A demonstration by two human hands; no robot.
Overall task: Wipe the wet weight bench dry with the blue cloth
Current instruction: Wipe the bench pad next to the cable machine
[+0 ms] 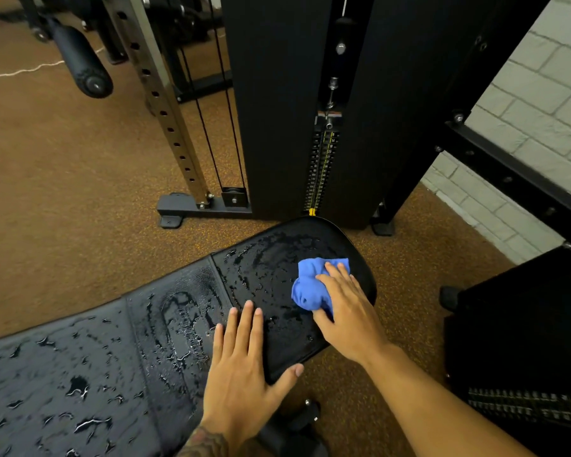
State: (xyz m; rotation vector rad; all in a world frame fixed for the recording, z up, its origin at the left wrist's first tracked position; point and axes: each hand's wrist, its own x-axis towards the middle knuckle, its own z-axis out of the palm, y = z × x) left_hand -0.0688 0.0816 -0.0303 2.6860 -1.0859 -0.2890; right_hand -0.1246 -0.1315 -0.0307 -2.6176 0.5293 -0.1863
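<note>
Flat-fingered right hand (346, 305) is pressing the crumpled blue cloth (310, 285); the wet black padded weight bench (80, 374) is running lower left, under the spread left hand (241, 364).

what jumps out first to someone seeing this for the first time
The bright blue cloth, bunched under the right hand at the far end of the black weight bench, stands out most. Water beads cover the bench's pads, and the left hand lies flat on the seat's near edge. Behind stands a black weight stack with yellow markings.
</note>
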